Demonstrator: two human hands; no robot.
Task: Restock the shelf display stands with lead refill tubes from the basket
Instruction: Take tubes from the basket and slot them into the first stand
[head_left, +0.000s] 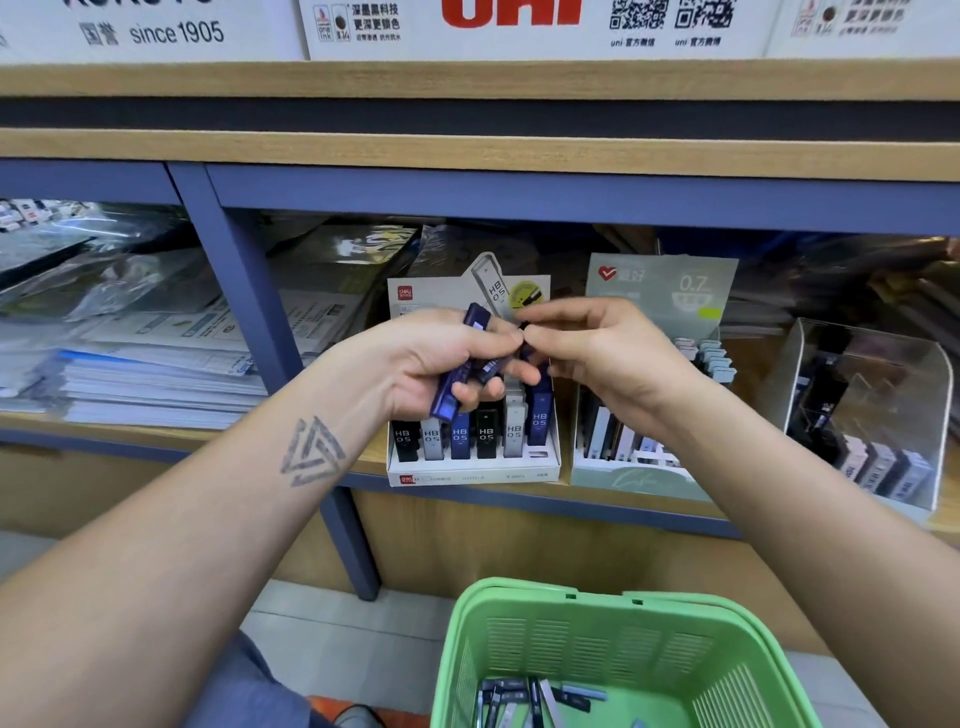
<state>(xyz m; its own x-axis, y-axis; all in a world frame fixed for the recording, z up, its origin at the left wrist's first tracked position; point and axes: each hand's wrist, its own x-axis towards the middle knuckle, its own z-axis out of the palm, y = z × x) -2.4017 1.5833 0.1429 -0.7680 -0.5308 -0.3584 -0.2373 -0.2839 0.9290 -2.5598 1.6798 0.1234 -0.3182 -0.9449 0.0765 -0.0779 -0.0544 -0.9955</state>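
My left hand grips a bundle of blue lead refill tubes in front of the white HB 0.5 display stand. My right hand pinches the top of one tube in that bundle, fingertips touching the left hand's. The stand holds a row of black, grey and blue tubes. Below, a green basket holds several more loose tubes.
A pale green 0.7 display stand sits right of the white one, and a clear acrylic box with tubes stands further right. Stacked paper packs fill the left shelf bay. A blue shelf post divides the bays.
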